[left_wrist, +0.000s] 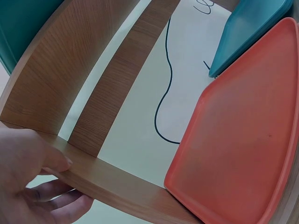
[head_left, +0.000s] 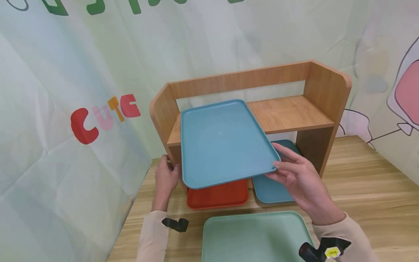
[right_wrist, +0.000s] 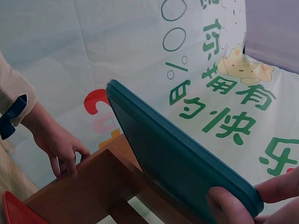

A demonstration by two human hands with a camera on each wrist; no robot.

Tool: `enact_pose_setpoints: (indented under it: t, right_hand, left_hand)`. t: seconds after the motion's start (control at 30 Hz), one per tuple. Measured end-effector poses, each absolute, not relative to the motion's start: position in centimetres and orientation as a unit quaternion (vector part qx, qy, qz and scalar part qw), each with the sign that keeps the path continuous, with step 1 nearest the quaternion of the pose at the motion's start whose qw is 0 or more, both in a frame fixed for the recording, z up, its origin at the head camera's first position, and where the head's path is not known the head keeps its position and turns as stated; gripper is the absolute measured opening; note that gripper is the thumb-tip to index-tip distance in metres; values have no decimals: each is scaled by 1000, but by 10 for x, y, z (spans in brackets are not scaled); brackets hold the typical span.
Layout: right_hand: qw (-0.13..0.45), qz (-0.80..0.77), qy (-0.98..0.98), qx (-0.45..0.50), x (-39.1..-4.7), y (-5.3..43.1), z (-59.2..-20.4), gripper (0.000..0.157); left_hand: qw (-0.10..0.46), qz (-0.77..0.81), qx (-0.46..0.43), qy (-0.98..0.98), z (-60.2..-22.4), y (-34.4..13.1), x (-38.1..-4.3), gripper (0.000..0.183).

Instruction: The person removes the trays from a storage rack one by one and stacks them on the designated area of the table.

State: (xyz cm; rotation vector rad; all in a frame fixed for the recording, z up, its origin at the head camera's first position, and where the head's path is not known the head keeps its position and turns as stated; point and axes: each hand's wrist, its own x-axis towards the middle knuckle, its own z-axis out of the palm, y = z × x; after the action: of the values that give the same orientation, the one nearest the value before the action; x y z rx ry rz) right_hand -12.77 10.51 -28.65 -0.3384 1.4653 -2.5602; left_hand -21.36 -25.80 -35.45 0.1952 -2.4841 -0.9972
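Note:
A blue rectangular tray is raised and tilted in front of the wooden shelf's upper board. My right hand pinches its lower right corner between thumb and fingers, as the right wrist view also shows on the tray's edge. On the shelf's left side panel, my left hand grips the edge, thumb on one face and fingers on the other. Under the upper board, a red tray lies at the left, partly hidden by the raised tray. Another blue tray lies to its right, partly behind my right hand.
A pale green tray lies on the wood-grain table in front of the shelf. A printed cloth backdrop hangs behind and to the left. The shelf's right side panel rises above the upper board.

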Motion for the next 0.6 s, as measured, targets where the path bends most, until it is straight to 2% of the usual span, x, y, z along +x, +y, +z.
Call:
enact_pose_setpoints:
  t: [0.17,0.37,0.6]
  right_hand:
    - [103,-862,481,-120,-129,116,-293,56]
    - [121,-870,453,-154,-127,131,-300,45]
    - [139,-871,432,-189,-124,146,-304,45]
  left_hand:
    - [226,-363,72,-901,-355,-257,-213,28]
    - [226,-359,72,-903,-356,-257,-213,27]
    - [234,-345,71,-906,-357,-258,-214,25]
